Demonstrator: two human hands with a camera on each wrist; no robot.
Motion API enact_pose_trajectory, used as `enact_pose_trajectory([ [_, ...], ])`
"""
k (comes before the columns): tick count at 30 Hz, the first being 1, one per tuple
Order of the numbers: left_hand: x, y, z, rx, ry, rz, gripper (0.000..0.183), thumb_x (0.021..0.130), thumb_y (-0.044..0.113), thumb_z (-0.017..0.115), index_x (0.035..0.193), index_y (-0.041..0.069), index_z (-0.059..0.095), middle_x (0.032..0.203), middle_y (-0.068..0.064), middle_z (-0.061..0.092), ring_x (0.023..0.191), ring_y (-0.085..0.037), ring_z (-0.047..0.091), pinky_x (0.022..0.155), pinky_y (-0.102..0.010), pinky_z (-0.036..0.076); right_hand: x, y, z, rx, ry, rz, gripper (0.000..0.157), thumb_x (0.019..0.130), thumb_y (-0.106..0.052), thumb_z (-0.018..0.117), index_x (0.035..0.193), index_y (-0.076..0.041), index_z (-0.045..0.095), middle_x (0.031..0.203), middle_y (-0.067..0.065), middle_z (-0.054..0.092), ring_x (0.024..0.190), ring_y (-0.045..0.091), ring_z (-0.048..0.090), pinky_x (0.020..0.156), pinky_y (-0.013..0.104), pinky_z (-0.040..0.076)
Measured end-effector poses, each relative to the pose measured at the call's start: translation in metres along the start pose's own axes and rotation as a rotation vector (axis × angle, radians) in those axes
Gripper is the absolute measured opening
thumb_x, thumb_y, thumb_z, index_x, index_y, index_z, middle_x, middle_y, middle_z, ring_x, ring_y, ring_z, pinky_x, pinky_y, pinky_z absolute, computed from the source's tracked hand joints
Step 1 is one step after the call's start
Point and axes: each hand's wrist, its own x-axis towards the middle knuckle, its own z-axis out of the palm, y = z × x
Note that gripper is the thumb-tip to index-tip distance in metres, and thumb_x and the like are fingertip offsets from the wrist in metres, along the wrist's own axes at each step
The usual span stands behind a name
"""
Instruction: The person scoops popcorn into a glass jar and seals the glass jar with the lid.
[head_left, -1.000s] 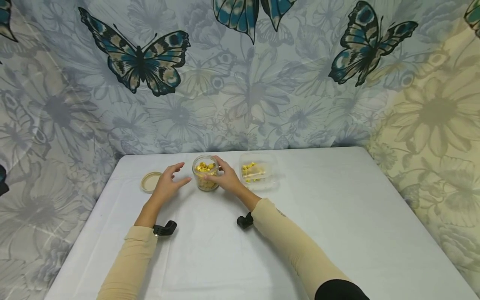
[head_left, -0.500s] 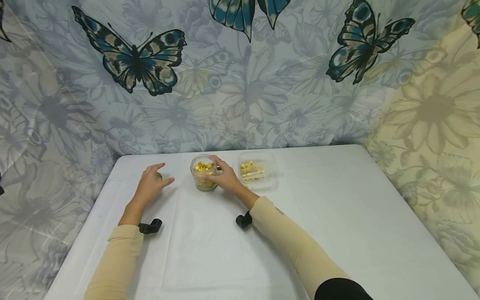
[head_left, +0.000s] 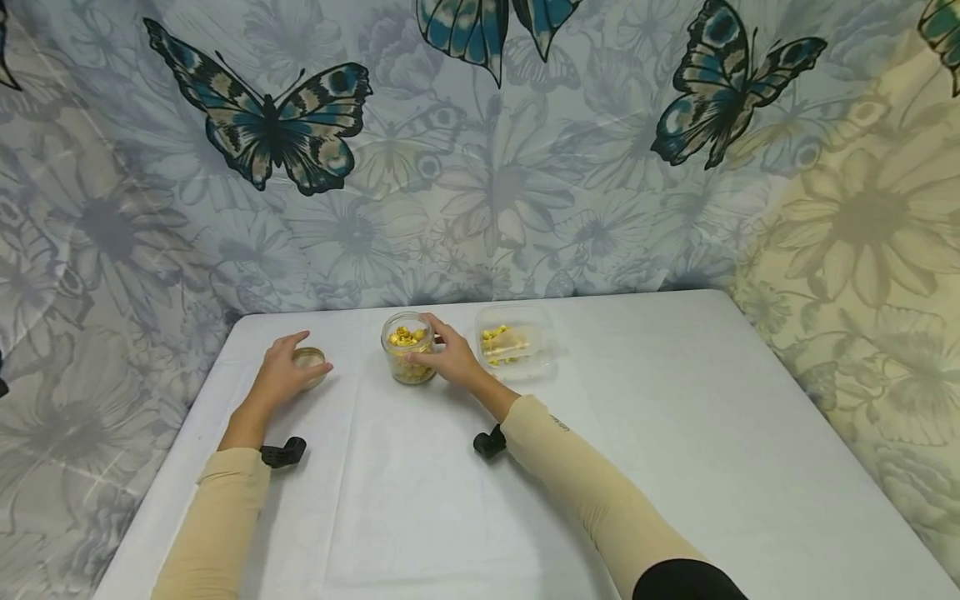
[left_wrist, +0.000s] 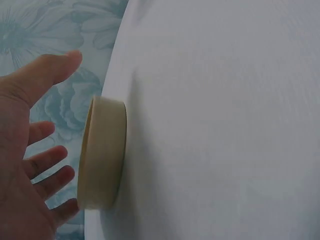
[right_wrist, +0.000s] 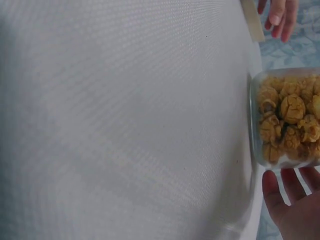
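Observation:
A clear glass jar [head_left: 405,368] of caramel popcorn [right_wrist: 292,110] stands without a lid at the back of the table. My right hand [head_left: 450,354] holds its right side, thumb across the front and fingers behind. To the left, my left hand [head_left: 283,373] is spread over a round cream lid [head_left: 309,358]. In the left wrist view, that lid [left_wrist: 105,155] lies on the cloth, its rim facing up. The thumb stands well apart from the other fingers there, and the fingertips are close to the rim.
A clear plastic container [head_left: 540,362] with some yellow pieces [head_left: 498,337] stands just right of the jar. White cloth covers the table [head_left: 420,500]. A butterfly-print curtain [head_left: 510,200] hangs directly behind the back edge.
My left hand has moved left, away from beside the jar, to the lid, and the lid shows between its thumb and fingers. The right hand has stayed on the jar.

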Motion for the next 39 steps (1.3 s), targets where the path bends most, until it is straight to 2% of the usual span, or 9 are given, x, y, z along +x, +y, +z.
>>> enact_pose_trajectory([
  [7, -0.006, -0.013, -0.005, 0.018, -0.020, -0.031, 0.105, 0.085, 0.050, 0.070, 0.154, -0.004, 0.012, 0.151, -0.036, 0.022, 0.137, -0.053, 0.025, 0.109, -0.067, 0.028, 0.001, 0.000, 0.000, -0.001, 0.003, 0.005, 0.074, 0.083, -0.035, 0.076, 0.148, -0.031, 0.039, 0.143, 0.006, 0.050, 0.124, 0.030, 0.050, 0.096, 0.048, 0.048],
  [15, -0.013, -0.025, -0.007, 0.121, -0.040, -0.034, 0.108, 0.082, 0.052, 0.071, 0.149, -0.014, 0.018, 0.143, -0.042, 0.026, 0.133, -0.057, 0.026, 0.108, -0.068, 0.029, 0.001, 0.001, 0.003, 0.005, 0.010, 0.000, 0.074, 0.083, -0.035, 0.076, 0.147, -0.031, 0.040, 0.144, 0.006, 0.050, 0.125, 0.030, 0.050, 0.097, 0.048, 0.047],
  [21, -0.015, -0.029, -0.010, 0.138, -0.038, -0.034, 0.103, 0.083, 0.053, 0.071, 0.147, -0.014, 0.024, 0.141, -0.041, 0.030, 0.131, -0.056, 0.028, 0.106, -0.068, 0.030, 0.002, 0.002, 0.003, 0.026, 0.007, -0.012, 0.074, 0.083, -0.035, 0.076, 0.148, -0.030, 0.040, 0.146, 0.009, 0.048, 0.125, 0.031, 0.049, 0.097, 0.050, 0.047],
  [30, -0.011, -0.023, -0.010, 0.087, -0.028, -0.016, 0.102, 0.081, 0.053, 0.072, 0.147, -0.012, 0.029, 0.137, -0.037, 0.035, 0.128, -0.052, 0.034, 0.105, -0.066, 0.033, 0.003, 0.003, 0.003, 0.018, 0.006, -0.010, 0.073, 0.084, -0.035, 0.075, 0.148, -0.031, 0.040, 0.145, 0.005, 0.049, 0.125, 0.030, 0.049, 0.097, 0.049, 0.047],
  [34, -0.009, -0.015, -0.009, 0.044, -0.029, 0.001, 0.102, 0.080, 0.053, 0.073, 0.147, -0.010, 0.029, 0.138, -0.035, 0.035, 0.129, -0.051, 0.034, 0.104, -0.066, 0.034, 0.003, 0.003, 0.003, 0.031, 0.009, -0.016, 0.069, 0.084, -0.035, 0.075, 0.145, -0.035, 0.042, 0.144, 0.003, 0.049, 0.124, 0.028, 0.049, 0.097, 0.048, 0.047],
  [39, -0.008, -0.003, -0.007, -0.011, -0.038, 0.026, 0.101, 0.080, 0.050, 0.075, 0.148, -0.007, 0.028, 0.143, -0.033, 0.034, 0.131, -0.049, 0.034, 0.104, -0.066, 0.034, 0.001, 0.005, 0.003, 0.088, 0.001, -0.034, 0.068, 0.085, -0.029, 0.075, 0.145, -0.033, 0.044, 0.146, 0.006, 0.049, 0.125, 0.028, 0.049, 0.099, 0.049, 0.045],
])
